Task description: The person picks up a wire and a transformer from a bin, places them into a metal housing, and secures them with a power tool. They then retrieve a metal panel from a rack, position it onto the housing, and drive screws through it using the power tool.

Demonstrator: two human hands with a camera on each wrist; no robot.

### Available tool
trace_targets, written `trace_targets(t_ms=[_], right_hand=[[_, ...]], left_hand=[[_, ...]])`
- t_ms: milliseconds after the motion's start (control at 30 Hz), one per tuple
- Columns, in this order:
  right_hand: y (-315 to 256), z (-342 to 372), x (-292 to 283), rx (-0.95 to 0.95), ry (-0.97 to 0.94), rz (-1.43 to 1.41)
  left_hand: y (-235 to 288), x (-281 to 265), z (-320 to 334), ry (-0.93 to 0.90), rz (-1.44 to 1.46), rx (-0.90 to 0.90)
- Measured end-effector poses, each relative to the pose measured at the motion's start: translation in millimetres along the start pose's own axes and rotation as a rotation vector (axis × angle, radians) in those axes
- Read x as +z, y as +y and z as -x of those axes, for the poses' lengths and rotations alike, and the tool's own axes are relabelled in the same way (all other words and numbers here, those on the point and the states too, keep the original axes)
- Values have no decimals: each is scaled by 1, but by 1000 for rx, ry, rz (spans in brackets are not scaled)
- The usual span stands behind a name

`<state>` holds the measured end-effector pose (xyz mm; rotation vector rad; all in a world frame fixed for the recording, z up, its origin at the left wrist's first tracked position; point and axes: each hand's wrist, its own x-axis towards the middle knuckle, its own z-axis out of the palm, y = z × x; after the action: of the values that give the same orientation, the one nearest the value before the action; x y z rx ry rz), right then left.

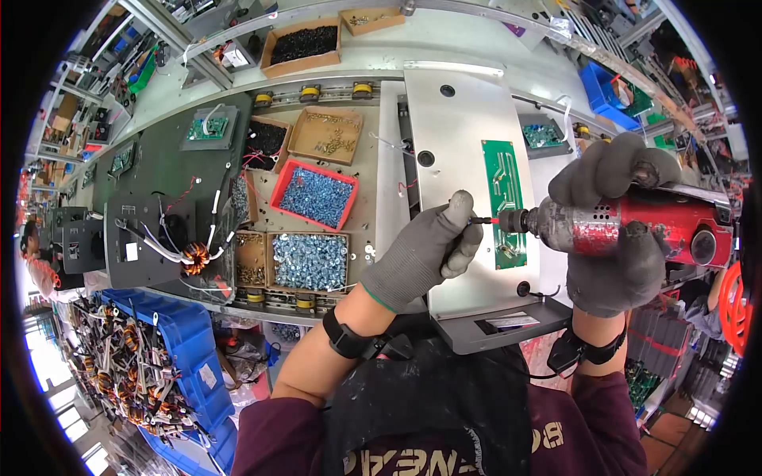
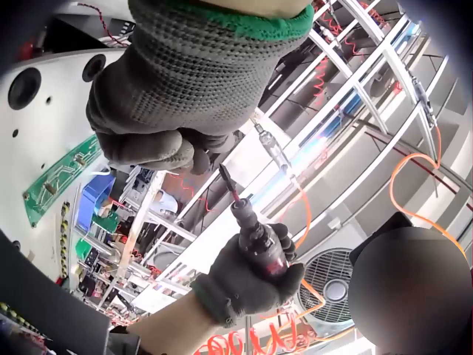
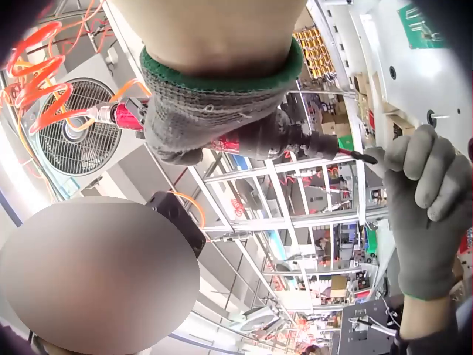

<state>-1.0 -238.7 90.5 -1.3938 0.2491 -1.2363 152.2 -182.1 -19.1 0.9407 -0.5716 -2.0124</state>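
Observation:
My gloved right hand (image 1: 615, 226) grips a red power tool (image 1: 675, 228), its fingers curled round the body; the right wrist view shows this glove (image 3: 211, 111) on the tool too. A dark bit with a red band (image 1: 494, 220) points left from the chuck (image 1: 516, 221). At its tip is my gloved left hand (image 1: 425, 246), fingers curled and thumb raised. In the left wrist view the bit's dark tip (image 2: 225, 176) shows beside the curled fingers; whether they touch it or hold something small, I cannot tell. Below lies a metal panel (image 1: 452, 127) with a green circuit board (image 1: 502, 178).
Left of the panel are a red tray of bluish fasteners (image 1: 316, 194), a cardboard box of similar parts (image 1: 309, 260) and a box of brass-coloured pieces (image 1: 325, 135). A black housing with a copper coil (image 1: 195, 255) stands further left. A blue crate (image 1: 186, 341) sits lower left.

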Motion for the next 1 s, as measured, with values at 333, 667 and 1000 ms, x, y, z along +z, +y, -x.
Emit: trace_targets(t_ms=[333,667,1000], right_hand=[[0,-2,13,103,105,88],[38,-28,-29,129,-65,214],[89,-21,-35,257,-131,246]], left_hand=[[1,-5,-3,-86,-48,3],[-24,-56,-22,406,-716,150],[-49,-73,-40,243,-257,241]])
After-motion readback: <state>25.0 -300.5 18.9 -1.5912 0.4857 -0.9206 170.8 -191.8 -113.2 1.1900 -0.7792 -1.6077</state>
